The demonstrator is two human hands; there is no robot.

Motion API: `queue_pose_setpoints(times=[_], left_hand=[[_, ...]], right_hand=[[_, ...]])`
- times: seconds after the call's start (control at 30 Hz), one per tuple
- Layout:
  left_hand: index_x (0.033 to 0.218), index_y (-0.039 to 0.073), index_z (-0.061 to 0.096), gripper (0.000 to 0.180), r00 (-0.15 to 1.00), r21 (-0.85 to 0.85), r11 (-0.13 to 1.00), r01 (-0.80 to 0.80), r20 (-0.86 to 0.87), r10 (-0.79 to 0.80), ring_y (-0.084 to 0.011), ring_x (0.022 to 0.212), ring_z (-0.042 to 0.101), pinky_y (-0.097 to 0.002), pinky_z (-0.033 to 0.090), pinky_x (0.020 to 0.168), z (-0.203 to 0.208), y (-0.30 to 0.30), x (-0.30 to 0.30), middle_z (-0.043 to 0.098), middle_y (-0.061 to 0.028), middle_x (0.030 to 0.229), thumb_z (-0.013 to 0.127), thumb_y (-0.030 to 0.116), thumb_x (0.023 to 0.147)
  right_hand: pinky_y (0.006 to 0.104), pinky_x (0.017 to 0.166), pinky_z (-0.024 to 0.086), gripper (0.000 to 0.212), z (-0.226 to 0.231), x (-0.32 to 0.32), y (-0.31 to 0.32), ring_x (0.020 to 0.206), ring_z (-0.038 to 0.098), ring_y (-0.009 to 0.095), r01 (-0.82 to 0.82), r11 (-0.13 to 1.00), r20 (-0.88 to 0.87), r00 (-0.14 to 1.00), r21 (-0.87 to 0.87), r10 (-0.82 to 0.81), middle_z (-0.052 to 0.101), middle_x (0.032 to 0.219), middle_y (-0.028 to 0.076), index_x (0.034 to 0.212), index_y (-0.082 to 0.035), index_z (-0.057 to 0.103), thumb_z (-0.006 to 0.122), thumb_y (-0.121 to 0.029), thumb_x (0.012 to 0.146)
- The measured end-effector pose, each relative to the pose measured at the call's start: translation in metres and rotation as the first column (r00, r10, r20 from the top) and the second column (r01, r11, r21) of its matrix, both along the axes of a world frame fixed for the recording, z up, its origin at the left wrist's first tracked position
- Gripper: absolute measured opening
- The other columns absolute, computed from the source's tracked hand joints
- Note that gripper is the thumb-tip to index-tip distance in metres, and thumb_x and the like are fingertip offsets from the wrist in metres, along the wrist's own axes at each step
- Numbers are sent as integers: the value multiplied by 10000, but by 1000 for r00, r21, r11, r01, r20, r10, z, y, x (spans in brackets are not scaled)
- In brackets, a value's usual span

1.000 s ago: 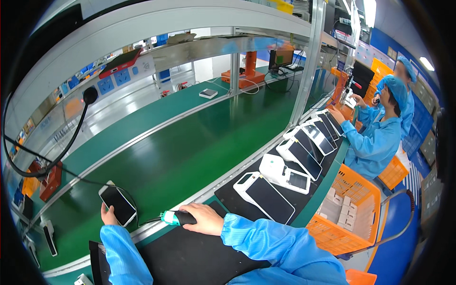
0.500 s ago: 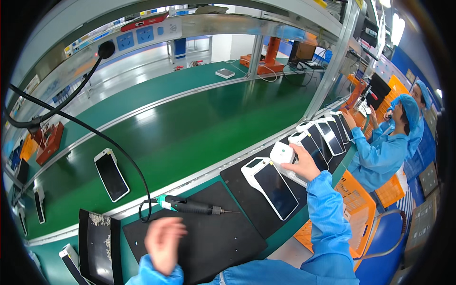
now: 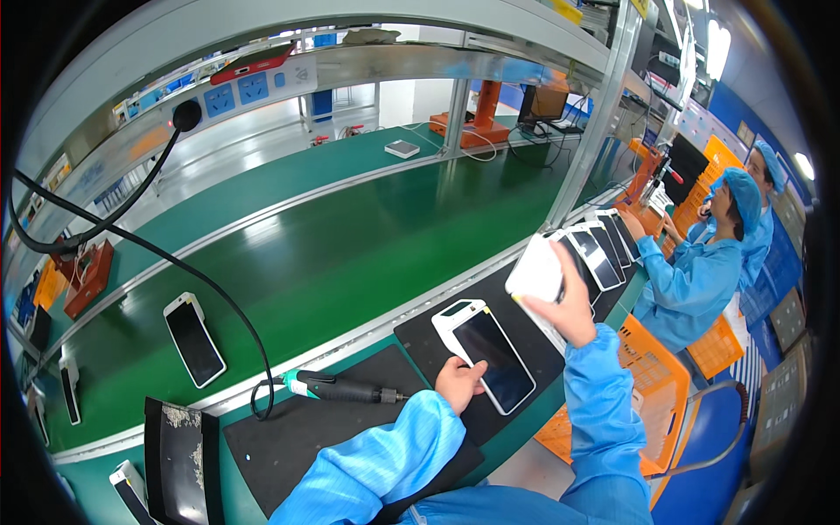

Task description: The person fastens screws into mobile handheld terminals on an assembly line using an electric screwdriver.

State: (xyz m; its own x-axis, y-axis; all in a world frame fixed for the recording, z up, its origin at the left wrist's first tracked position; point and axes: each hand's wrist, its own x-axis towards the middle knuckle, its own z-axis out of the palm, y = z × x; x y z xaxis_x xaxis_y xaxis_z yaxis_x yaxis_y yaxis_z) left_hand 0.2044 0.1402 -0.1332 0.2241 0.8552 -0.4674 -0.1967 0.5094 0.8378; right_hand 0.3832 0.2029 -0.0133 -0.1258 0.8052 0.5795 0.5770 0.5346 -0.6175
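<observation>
Right hand [image 3: 573,302]: closed, gripping a white device [image 3: 534,269] between thumb and fingers, raised above the bench, its pale back in view. Left hand [image 3: 461,385], at eight o'clock from the right: half-curled at the near-left edge of a white handset [image 3: 494,354], one digit over its dark screen; whether it grips cannot be told. The handset lies screen up.

From the left hand, a green-and-black screwdriver [image 3: 341,388] lies at nine o'clock across the far side of a black mat [image 3: 289,446]. Between eight and nine, a black tray [image 3: 179,464] contains small pale pieces. Between nine and ten, a second handset [image 3: 195,341] lies on the green belt [image 3: 350,245].

From the right hand, a row of handsets [image 3: 604,254] stands at one o'clock; an orange basket [image 3: 647,350] between four and five.
</observation>
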Motion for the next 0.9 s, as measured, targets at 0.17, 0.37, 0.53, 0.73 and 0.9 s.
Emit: queue_pose_setpoints(times=[0.17,0.37,0.53,0.73,0.9], left_hand=[[1065,12,539,251,944,4,999,-33,328,30,-63,740,552,-199,466,667,41,-58,-54,603,-21,889,572,168,872],[1146,2,515,288,990,203,969,-138,13,139,-120,920,568,-244,452,779,91,-178,-186,606,-57,1021,533,91,873],[1124,29,546,298,892,-19,892,-451,30,452,-180,944,533,-314,418,832,69,-247,-254,553,-107,1141,584,86,834],[1134,4,516,294,855,-66,852,-519,-37,518,-86,788,578,-208,471,691,31,-255,-263,616,-31,906,574,100,862],[1159,3,504,303,877,-58,875,-481,-15,481,-57,807,565,-201,463,697,38,-241,-256,615,-11,938,557,88,873]], right_hand=[[305,606,535,733,24,-37,-52,742,631,245,-589,743,-905,422,-318,-53,623,968,155,1190,-24,490,273,-628,837],[397,763,528,672,9,-116,-95,935,602,312,-863,444,-969,192,-242,-155,569,1087,205,1232,5,437,267,-543,882],[386,895,462,588,-67,-190,-120,1025,564,290,-973,31,-928,210,-230,-306,528,1187,166,1271,-14,401,393,-467,897],[288,844,476,538,-76,-250,-122,933,598,164,-882,-402,-849,396,-245,-350,595,1100,85,1224,-51,479,507,-453,867],[329,974,380,543,-91,-258,-102,1104,512,207,-900,-241,-910,399,-364,-114,503,1240,115,1298,-23,381,492,-346,876]])
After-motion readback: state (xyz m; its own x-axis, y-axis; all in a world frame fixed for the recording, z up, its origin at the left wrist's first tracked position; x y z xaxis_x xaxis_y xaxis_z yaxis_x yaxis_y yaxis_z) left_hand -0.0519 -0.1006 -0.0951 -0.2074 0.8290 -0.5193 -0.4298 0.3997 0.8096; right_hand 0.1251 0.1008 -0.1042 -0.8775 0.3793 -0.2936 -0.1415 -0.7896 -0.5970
